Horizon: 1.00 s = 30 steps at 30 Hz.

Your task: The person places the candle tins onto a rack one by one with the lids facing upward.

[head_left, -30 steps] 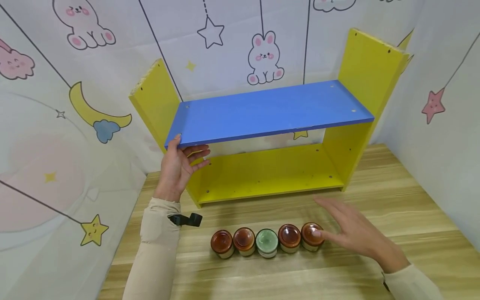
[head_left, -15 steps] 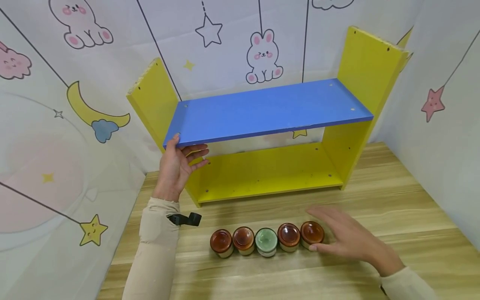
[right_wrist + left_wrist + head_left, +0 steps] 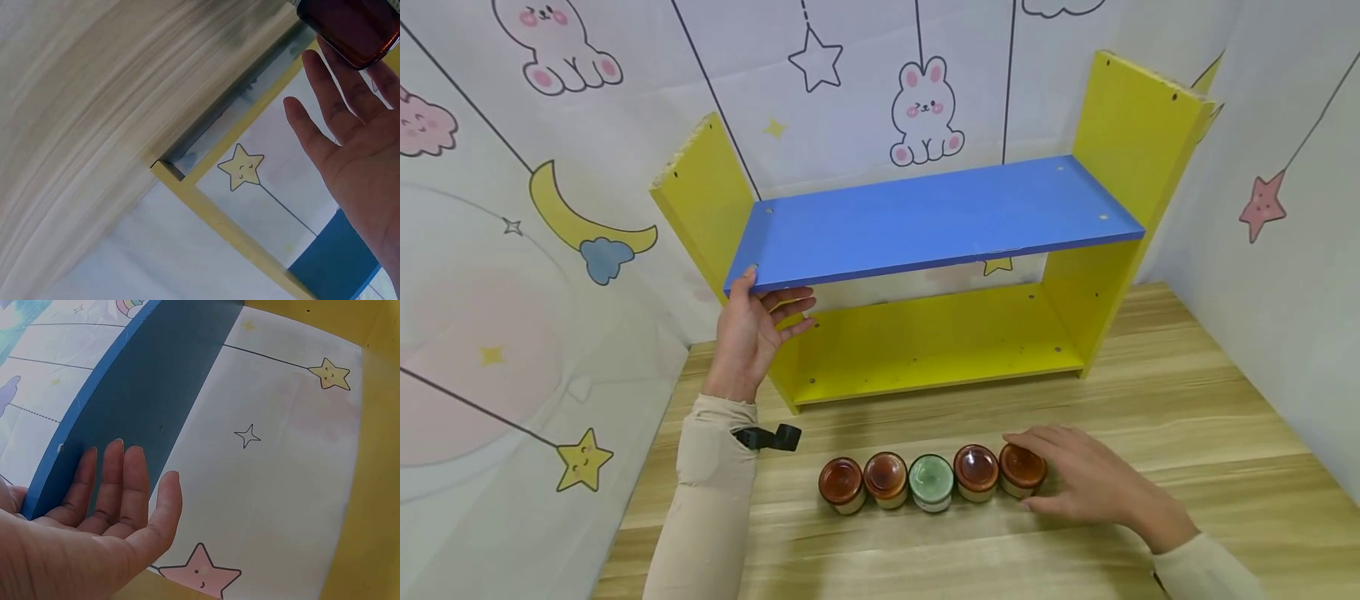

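Note:
My left hand (image 3: 747, 342) holds the near left corner of a blue shelf board (image 3: 932, 217), the thumb on top. In the left wrist view its fingers (image 3: 112, 481) spread beneath the board. On the table, my right hand (image 3: 1086, 479) reaches around the rightmost small jar (image 3: 1022, 468), which has a glossy brown top and a pale lower part. Fingertips lie along its far rim, the thumb by its near side. Seen from the right wrist, these fingers (image 3: 331, 109) are extended beside the dark brown jar (image 3: 353, 28). Left of it stand three more brown-topped jars (image 3: 976, 471) and a green one (image 3: 932, 479).
The blue board spans two yellow side panels (image 3: 1138, 142) above a yellow bottom shelf (image 3: 925, 346). This unit stands on a wood-grain table (image 3: 1195, 392), behind the row of jars. Patterned white cloth (image 3: 850, 125) hangs behind and at both sides.
My right hand has moved left and closed in around the rightmost jar. My left hand keeps its hold on the board, and the jars stay in their row.

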{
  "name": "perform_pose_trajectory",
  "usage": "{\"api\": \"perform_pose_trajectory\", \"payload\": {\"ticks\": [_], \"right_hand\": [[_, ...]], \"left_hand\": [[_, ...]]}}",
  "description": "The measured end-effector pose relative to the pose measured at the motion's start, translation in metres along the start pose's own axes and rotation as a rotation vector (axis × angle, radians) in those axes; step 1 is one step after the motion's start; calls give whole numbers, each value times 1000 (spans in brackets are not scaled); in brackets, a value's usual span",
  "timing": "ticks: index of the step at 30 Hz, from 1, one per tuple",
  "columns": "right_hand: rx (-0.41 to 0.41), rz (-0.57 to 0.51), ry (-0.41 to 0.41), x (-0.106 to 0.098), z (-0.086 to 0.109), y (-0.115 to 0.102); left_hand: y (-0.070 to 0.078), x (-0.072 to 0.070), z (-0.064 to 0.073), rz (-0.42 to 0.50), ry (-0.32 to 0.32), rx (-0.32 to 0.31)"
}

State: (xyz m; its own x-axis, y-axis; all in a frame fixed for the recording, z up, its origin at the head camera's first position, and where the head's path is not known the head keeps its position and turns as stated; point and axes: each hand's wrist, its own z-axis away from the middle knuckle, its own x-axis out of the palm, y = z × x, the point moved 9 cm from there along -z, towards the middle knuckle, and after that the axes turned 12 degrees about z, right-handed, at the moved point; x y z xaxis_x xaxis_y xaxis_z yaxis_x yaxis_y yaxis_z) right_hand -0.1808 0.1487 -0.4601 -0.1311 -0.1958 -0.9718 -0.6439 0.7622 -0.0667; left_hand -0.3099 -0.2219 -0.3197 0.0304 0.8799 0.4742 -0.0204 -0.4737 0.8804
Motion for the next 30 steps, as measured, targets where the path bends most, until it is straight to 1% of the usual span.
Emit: {"api": "perform_pose_trajectory", "payload": {"ticks": [6, 12, 18, 25, 30], "right_hand": [[1, 5, -36, 4, -3, -3], [5, 26, -43, 7, -6, -6], [17, 32, -70, 8, -8, -5], [19, 63, -47, 10, -11, -3], [24, 41, -45, 10, -11, -2]], "left_hand": [[0, 1, 1, -3, -1, -3], [0, 0, -1, 1, -2, -3], [0, 0, -2, 7, -7, 6], [1, 0, -2, 10, -7, 9], [1, -1, -1, 7, -3, 6]]}}
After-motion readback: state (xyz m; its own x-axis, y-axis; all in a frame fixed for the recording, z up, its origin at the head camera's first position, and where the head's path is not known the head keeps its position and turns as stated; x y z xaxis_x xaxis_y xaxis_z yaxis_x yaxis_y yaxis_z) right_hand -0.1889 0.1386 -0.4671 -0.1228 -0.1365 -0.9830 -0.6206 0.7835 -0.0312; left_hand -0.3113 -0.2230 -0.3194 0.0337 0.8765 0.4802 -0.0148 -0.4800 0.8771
